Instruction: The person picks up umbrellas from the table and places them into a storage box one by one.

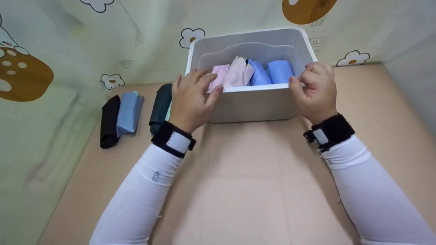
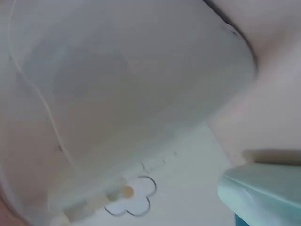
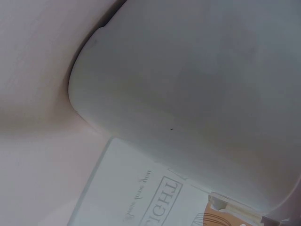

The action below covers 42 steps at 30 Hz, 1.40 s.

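Observation:
A white plastic bin (image 1: 252,105) stands at the back of the table, its top open toward me. My left hand (image 1: 192,98) grips the rim at the near left corner, fingers bent over the edge and thumb on the front lip. At the near right corner my right hand (image 1: 316,90) holds the rim with curled fingers and thumb. Inside lie pink fabric bundles (image 1: 235,73) and blue fabric bundles (image 1: 281,71), their lower parts hidden by the front wall. Both wrist views are mostly filled by the bin's outer wall (image 2: 131,75) (image 3: 188,94).
Left of the bin lie a black rolled bundle (image 1: 109,122), a light blue bundle (image 1: 129,112) and a dark green bundle (image 1: 160,105), partly behind my left hand. A pale green bundle (image 2: 263,190) shows in the left wrist view. A patterned curtain (image 1: 146,41) hangs behind the bin.

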Each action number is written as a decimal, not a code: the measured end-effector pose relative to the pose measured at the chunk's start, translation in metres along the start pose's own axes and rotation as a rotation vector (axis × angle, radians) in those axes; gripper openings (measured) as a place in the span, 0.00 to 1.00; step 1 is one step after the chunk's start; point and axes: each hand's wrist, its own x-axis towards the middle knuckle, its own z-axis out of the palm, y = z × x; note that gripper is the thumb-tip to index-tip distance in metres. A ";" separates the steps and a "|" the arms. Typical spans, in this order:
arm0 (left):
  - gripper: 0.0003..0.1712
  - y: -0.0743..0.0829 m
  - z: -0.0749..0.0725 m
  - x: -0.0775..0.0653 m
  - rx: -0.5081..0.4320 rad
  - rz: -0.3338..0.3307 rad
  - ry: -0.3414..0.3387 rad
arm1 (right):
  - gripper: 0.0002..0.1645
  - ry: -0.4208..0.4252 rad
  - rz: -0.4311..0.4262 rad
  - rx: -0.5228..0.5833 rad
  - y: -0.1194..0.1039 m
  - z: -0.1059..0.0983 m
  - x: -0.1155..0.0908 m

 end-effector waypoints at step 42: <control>0.54 -0.093 0.015 -0.069 0.107 -0.475 -0.344 | 0.24 0.001 0.011 -0.018 0.000 0.001 0.001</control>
